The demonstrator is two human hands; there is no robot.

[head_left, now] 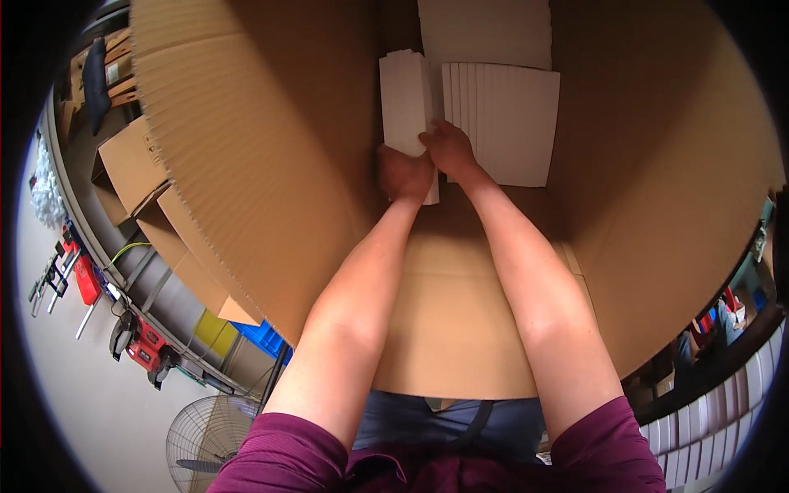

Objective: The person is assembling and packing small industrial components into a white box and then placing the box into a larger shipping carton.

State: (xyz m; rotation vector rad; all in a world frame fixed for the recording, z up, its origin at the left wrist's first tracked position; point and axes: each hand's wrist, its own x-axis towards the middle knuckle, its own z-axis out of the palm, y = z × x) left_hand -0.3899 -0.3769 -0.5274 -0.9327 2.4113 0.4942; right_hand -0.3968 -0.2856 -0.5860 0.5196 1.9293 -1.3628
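Both hands (406,175) (454,154) curl close together against a white stack (406,103).

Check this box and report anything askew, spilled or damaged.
Nothing stands out: in the cardboard box, the left hand and right hand are at a narrow white stack, beside a wider white stack; no spill or damage shows.
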